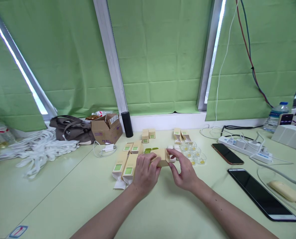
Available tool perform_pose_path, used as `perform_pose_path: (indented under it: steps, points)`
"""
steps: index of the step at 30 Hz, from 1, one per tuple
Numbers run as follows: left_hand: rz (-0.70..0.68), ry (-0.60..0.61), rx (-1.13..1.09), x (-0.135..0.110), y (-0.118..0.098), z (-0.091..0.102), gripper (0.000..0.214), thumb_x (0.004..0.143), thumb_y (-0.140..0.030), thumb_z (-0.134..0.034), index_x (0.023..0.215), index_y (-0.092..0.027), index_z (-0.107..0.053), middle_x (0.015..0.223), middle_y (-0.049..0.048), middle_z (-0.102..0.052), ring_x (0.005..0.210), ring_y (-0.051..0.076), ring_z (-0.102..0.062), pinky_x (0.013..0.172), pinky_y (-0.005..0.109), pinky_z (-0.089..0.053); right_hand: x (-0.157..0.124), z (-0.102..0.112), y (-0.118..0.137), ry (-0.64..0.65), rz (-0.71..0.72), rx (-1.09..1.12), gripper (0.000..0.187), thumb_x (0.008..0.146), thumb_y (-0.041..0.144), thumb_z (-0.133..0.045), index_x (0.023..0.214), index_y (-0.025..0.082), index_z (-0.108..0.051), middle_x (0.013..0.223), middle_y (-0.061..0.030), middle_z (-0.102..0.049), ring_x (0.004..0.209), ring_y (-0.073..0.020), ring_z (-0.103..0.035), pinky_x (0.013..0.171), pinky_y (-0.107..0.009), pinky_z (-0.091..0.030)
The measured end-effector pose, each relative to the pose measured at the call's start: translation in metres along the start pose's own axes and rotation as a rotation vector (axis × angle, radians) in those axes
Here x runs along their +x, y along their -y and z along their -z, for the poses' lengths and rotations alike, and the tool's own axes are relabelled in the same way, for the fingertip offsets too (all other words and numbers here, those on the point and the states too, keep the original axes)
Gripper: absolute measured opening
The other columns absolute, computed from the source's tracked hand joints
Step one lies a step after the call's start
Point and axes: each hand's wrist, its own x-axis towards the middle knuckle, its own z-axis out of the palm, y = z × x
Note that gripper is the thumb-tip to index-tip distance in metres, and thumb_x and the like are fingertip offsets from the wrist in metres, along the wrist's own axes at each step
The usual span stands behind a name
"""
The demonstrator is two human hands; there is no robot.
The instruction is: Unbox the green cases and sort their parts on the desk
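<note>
A small tan cardboard box point(159, 154) is held level above the table between both hands. My left hand point(147, 171) wraps its fingers round the box from the left. On the other side my right hand point(184, 170) pinches the end of the box with thumb and fingers. Several longer tan boxes with green windows point(128, 170) lie left of my left hand, white flaps hanging out of some ends. Just behind the held box are green pieces point(149, 150) and white round pieces point(177, 147), partly hidden. Small clear cups with yellow bits point(193, 153) stand right of them.
Small tan boxes point(148, 135) and two open boxes point(181, 135) stand farther back. Two phones point(259, 192) and a power strip point(245, 148) with cables lie at right. At left are white straps point(48, 146), a grey bag point(74, 131), a carton point(106, 129) and a black cylinder point(127, 124).
</note>
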Motion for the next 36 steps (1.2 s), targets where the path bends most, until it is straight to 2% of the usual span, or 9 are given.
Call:
perform_pose_path:
  steps: [9,18,23,27,32,36]
  points:
    - [0.039,0.115,-0.031,-0.003,0.000,-0.002,0.042,0.090,-0.014,-0.068,0.128,-0.020,-0.052,0.115,0.0129,-0.065,0.105,0.030,-0.061,0.090,0.048,-0.052,-0.003,-0.002,-0.006,0.054,-0.037,-0.114,0.052,0.099,0.018,-0.052,0.150,0.023,-0.042,0.131,-0.0158,-0.070,0.105,-0.0296,-0.074,0.086,-0.047,-0.065]
    - [0.016,0.153,-0.008,-0.001,-0.001,-0.001,0.041,0.089,-0.010,-0.067,0.127,-0.018,-0.053,0.116,0.0140,-0.064,0.107,0.031,-0.061,0.091,0.050,-0.054,-0.004,-0.005,-0.004,0.133,-0.094,-0.083,0.057,0.096,0.011,-0.049,0.150,0.024,-0.036,0.134,-0.0161,-0.065,0.109,-0.0291,-0.071,0.087,-0.047,-0.064]
    - [0.025,0.206,-0.014,-0.001,-0.002,-0.002,0.043,0.088,-0.011,-0.069,0.127,-0.017,-0.052,0.117,0.0151,-0.064,0.107,0.032,-0.061,0.091,0.051,-0.055,-0.006,-0.008,-0.006,0.153,-0.129,-0.094,0.056,0.092,0.009,-0.051,0.145,0.022,-0.037,0.127,-0.0153,-0.066,0.101,-0.0282,-0.071,0.084,-0.047,-0.064]
    - [0.063,0.230,-0.052,-0.002,-0.002,-0.003,0.046,0.087,-0.011,-0.069,0.129,-0.018,-0.052,0.119,0.0150,-0.063,0.107,0.032,-0.061,0.091,0.052,-0.056,-0.005,-0.009,-0.006,0.137,-0.127,-0.127,0.052,0.091,0.010,-0.053,0.140,0.021,-0.040,0.123,-0.0147,-0.067,0.091,-0.0261,-0.071,0.078,-0.045,-0.064]
    - [0.113,0.236,-0.109,-0.005,0.000,-0.004,0.049,0.087,-0.010,-0.068,0.131,-0.019,-0.050,0.121,0.0157,-0.063,0.111,0.033,-0.063,0.094,0.055,-0.057,-0.005,-0.009,-0.009,0.070,-0.150,-0.124,0.047,0.092,0.010,-0.050,0.137,0.021,-0.043,0.123,-0.0150,-0.067,0.099,-0.0262,-0.073,0.082,-0.042,-0.064]
    - [0.186,0.237,-0.237,-0.010,0.000,-0.009,0.056,0.089,-0.010,-0.066,0.139,-0.020,-0.044,0.128,0.0166,-0.063,0.120,0.033,-0.062,0.100,0.056,-0.056,-0.005,-0.006,-0.011,0.019,-0.227,-0.034,0.049,0.092,0.009,-0.048,0.139,0.022,-0.040,0.111,-0.0115,-0.073,0.096,-0.0252,-0.075,0.081,-0.042,-0.063]
